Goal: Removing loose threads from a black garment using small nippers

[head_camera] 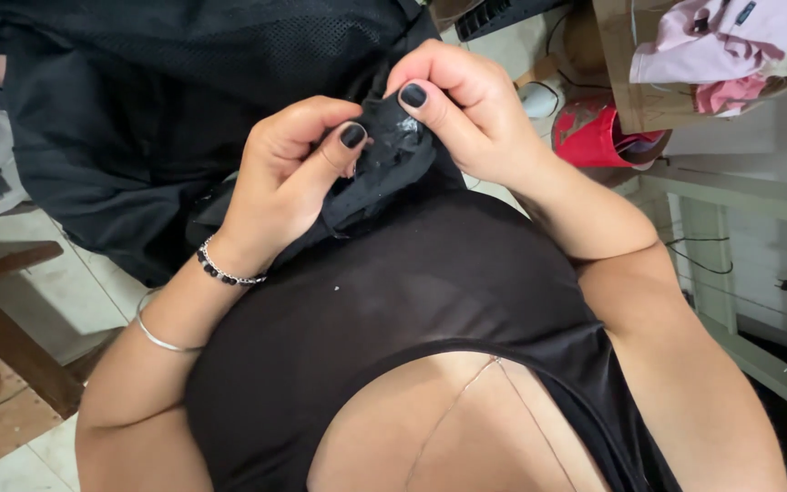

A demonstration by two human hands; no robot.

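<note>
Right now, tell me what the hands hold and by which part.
Both hands, left hand and right hand, pinch a bunched fold of black fabric between thumb and fingers, at its gathered edge.

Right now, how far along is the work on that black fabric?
Done: nothing finished shows. In hand: left hand and right hand both pinch a bunched fold of black fabric, thumbs on top; no needle or thread is visible. Left: the rest of the black garment hangs unhandled behind.
</note>
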